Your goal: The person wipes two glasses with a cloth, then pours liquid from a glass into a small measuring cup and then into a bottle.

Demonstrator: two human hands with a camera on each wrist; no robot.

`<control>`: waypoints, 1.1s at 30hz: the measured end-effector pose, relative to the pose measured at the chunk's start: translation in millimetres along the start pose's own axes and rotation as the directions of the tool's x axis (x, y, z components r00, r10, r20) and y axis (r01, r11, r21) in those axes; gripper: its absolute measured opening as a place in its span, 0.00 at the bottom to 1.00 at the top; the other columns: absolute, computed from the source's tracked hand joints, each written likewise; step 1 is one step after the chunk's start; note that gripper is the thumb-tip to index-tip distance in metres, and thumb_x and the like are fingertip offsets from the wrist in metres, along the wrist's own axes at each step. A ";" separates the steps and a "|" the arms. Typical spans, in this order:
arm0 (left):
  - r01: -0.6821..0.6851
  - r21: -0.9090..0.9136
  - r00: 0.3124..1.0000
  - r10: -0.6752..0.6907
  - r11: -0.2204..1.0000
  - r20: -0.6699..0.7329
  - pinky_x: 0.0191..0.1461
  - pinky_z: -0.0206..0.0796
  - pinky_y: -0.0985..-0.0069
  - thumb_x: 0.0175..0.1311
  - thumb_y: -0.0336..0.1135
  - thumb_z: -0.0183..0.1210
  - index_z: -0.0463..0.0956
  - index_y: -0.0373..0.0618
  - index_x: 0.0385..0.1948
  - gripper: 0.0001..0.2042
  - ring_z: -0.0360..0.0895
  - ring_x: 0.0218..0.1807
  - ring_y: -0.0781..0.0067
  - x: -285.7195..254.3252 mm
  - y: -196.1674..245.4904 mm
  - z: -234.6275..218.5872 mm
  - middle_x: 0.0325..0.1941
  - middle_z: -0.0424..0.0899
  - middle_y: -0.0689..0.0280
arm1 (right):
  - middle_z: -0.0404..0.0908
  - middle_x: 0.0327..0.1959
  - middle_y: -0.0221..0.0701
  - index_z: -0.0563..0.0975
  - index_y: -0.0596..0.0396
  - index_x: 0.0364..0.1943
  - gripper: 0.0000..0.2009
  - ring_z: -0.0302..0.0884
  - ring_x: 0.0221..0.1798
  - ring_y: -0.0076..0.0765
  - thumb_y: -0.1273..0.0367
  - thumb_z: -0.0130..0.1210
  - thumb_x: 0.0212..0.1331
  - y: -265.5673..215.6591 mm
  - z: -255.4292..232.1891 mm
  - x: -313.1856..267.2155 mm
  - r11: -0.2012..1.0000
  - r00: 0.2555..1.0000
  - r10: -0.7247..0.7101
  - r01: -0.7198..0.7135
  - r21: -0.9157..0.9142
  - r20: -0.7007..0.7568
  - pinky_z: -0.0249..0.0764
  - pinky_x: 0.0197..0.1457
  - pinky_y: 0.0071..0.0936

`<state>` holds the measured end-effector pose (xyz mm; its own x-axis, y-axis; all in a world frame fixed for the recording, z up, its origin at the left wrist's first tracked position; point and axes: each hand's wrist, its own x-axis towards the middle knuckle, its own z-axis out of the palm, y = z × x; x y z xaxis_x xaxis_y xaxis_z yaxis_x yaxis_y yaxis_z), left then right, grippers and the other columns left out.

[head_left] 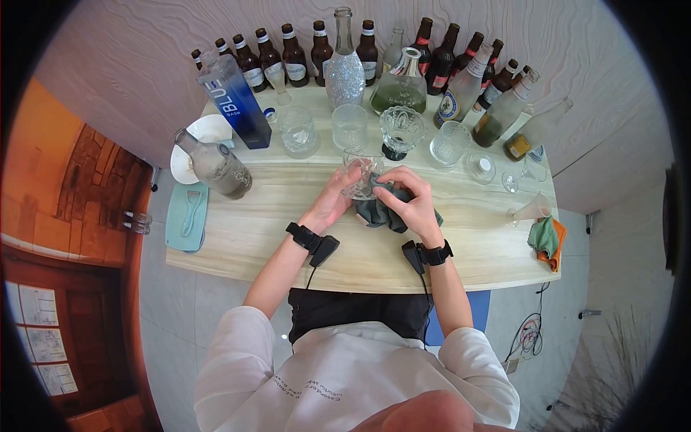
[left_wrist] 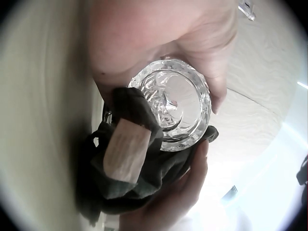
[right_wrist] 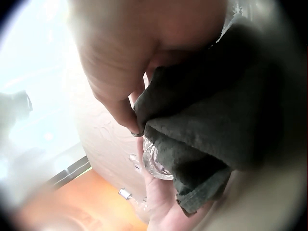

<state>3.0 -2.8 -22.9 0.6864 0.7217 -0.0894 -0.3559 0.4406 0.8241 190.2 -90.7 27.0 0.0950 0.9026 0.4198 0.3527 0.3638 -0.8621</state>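
A clear cut-glass tumbler (head_left: 358,186) is tilted above the near middle of the table, its thick round base (left_wrist: 180,103) facing the left wrist camera. My left hand (head_left: 332,200) grips it from the left side, thumb and fingers around the wall. Against its right side, my right hand (head_left: 413,204) holds a dark grey-green cloth (head_left: 381,215) pinched between thumb and fingers. Folds of the cloth (right_wrist: 202,130) cover part of the glass in the right wrist view. A pale label (left_wrist: 127,151) hangs from the cloth in the left wrist view.
Just beyond the hands stand several glasses, including a footed glass bowl (head_left: 402,129) and a tumbler (head_left: 451,144). Bottles line the back, with a blue bottle (head_left: 234,101) and a grey bottle (head_left: 216,167) at left. A blue board (head_left: 178,227) and folded cloths (head_left: 545,240) lie at the sides.
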 end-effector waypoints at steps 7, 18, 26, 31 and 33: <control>0.058 -0.065 0.997 -0.054 0.996 0.058 0.75 0.62 0.62 0.70 0.62 0.59 0.67 0.49 0.71 0.35 0.73 0.69 0.70 1.4 -2.8 2.9 0.69 0.77 0.66 | 0.81 0.36 0.23 0.85 0.58 0.42 0.09 0.63 0.28 0.18 0.72 0.71 0.59 12.1 1.3 0.7 0.999 0.978 0.036 -0.029 0.034 -0.205 0.60 0.32 0.20; -0.008 -0.212 0.999 0.016 0.977 0.037 0.79 0.56 0.60 0.70 0.69 0.52 0.64 0.45 0.74 0.41 0.70 0.73 0.64 4.0 -5.8 -0.9 0.74 0.73 0.61 | 0.79 0.32 0.18 0.84 0.59 0.44 0.10 0.57 0.25 0.12 0.71 0.70 0.62 16.3 1.0 0.1 0.966 0.955 0.250 -0.233 0.114 -0.160 0.55 0.29 0.18; 0.025 -0.160 0.999 -0.020 0.987 0.034 0.78 0.59 0.62 0.72 0.68 0.52 0.65 0.44 0.73 0.40 0.71 0.72 0.67 0.3 -2.0 3.3 0.72 0.75 0.62 | 0.80 0.32 0.19 0.85 0.59 0.45 0.10 0.57 0.26 0.12 0.71 0.69 0.62 23.2 3.9 -0.5 0.980 0.956 0.193 -0.176 0.091 -0.222 0.56 0.30 0.18; 0.061 -0.120 0.995 -0.051 0.991 0.084 0.77 0.60 0.63 0.74 0.67 0.51 0.64 0.43 0.74 0.39 0.71 0.72 0.69 2.3 0.1 5.0 0.71 0.75 0.63 | 0.76 0.28 0.16 0.84 0.61 0.46 0.10 0.57 0.26 0.11 0.70 0.68 0.64 22.3 2.7 -0.1 0.965 0.933 0.251 -0.221 0.139 -0.258 0.54 0.29 0.17; 0.056 -0.078 0.995 -0.049 0.995 0.092 0.77 0.59 0.63 0.75 0.67 0.50 0.63 0.42 0.74 0.39 0.71 0.73 0.69 1.2 -0.3 5.2 0.72 0.75 0.62 | 0.74 0.26 0.15 0.84 0.61 0.47 0.11 0.56 0.26 0.10 0.70 0.68 0.65 23.2 3.1 -0.2 0.962 0.928 0.259 -0.222 0.158 -0.268 0.53 0.29 0.16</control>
<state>7.2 -4.8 -20.3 0.7583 0.6473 -0.0775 -0.3657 0.5208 0.7714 195.5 -81.7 6.1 0.4286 0.8703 0.2427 0.1712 0.1855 -0.9676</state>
